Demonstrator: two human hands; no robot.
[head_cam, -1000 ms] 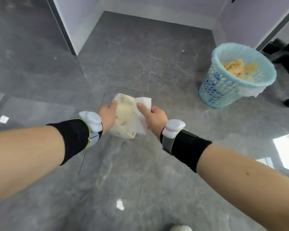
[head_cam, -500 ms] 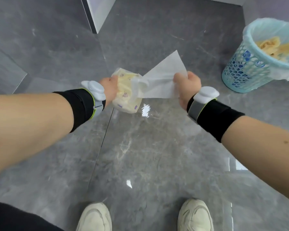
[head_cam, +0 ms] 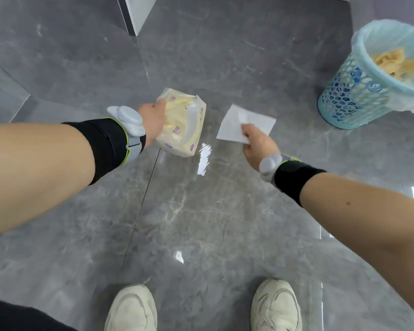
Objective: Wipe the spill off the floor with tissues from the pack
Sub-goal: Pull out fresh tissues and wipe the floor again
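Observation:
My left hand (head_cam: 153, 120) grips a soft yellow-and-white tissue pack (head_cam: 182, 125), held above the grey floor with its torn opening facing right. My right hand (head_cam: 258, 146) pinches one flat white tissue (head_cam: 237, 123) by its lower edge, well apart from the pack. Between and below the two hands a bright wet-looking patch (head_cam: 203, 158) shines on the tile; I cannot tell whether it is the spill or a light reflection.
A light blue lattice wastebasket (head_cam: 344, 101) with a liner stands at the right, holding crumpled yellowish tissues (head_cam: 392, 63). My two white shoes (head_cam: 132, 309) (head_cam: 275, 306) stand at the bottom. A wall corner (head_cam: 134, 13) juts in at the top.
The tissue has come fully free of the pack. My right hand has carried it right and down, away from the left hand. The view has tilted down toward my feet.

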